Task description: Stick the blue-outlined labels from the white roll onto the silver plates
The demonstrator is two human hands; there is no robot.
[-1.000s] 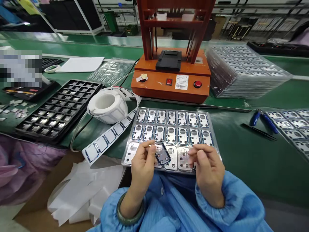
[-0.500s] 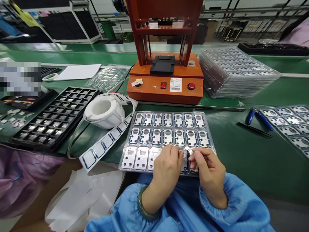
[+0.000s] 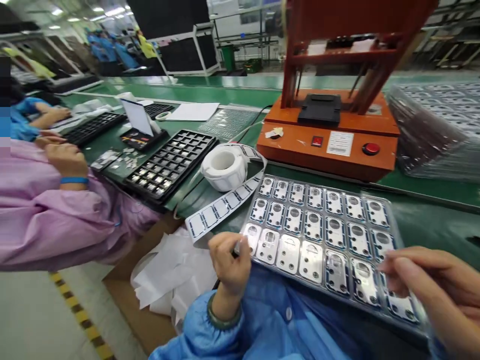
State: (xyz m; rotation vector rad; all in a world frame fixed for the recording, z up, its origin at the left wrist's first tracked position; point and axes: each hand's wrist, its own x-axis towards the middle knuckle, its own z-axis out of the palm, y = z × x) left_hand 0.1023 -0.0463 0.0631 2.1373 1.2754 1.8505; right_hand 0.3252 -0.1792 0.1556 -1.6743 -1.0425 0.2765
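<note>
A clear plastic tray (image 3: 390, 200) lies at the bench edge in front of me, filled with rows of small silver plates, many with dark blue borders. My left hand (image 3: 229, 260) is by its left front corner, fingers curled and thumb tip against them; anything in them is hidden. Over the tray's right end, my right hand (image 3: 431, 287) has its thumb and fingertips pressed together above a plate; whatever they might pinch is too small to see. Close to my left hand, a strip of bordered stickers (image 3: 210, 215) runs from a white roll (image 3: 224, 169).
An orange press (image 3: 326, 135) stands behind the tray, with stacked clear trays (image 3: 431, 135) to its right. Left are a black compartment tray (image 3: 172, 162) and a co-worker's pink sleeve (image 3: 75, 215). A cardboard box (image 3: 123, 300) below holds white backing paper (image 3: 176, 275).
The view has swung left, bringing the co-worker into sight. My hands have moved apart: the left has gone to the tray's left corner, the right stays near its right end.
</note>
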